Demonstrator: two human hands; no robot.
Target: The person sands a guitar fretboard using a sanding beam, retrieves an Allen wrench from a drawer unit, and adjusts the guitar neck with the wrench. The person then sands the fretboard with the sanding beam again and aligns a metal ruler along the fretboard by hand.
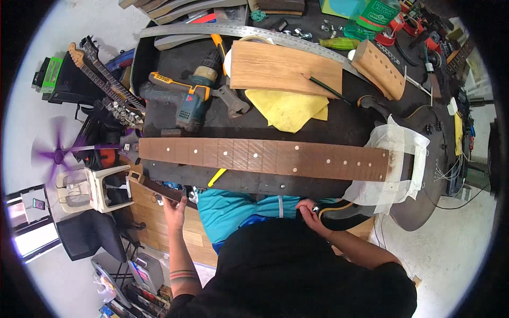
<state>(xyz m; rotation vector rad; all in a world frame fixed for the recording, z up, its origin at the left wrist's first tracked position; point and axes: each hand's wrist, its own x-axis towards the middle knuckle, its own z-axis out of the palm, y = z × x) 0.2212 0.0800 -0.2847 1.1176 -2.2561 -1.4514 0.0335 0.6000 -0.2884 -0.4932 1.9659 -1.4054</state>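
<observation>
A guitar neck with a brown fretboard [212, 153] and pale dot inlays lies across the middle, without frets. White masking tape and paper [384, 139] cover the body around the neck's right end. Below the neck's left part, my left hand [175, 211] grips the end of a long, dark brown piece [158, 188], thumb on its near side. My right hand [312, 216] is closed beside the guitar body's lower edge, close to my lap; a small dark, shiny item shows at its fingers, too small to identify.
A cordless drill [188, 103], a yellow cloth [289, 110], a wooden board [286, 66] with a pencil [326, 86], and a long metal ruler [254, 32] lie beyond the neck. A green bottle [371, 18] stands at the back. A yellow tool [217, 177] sits just below the neck.
</observation>
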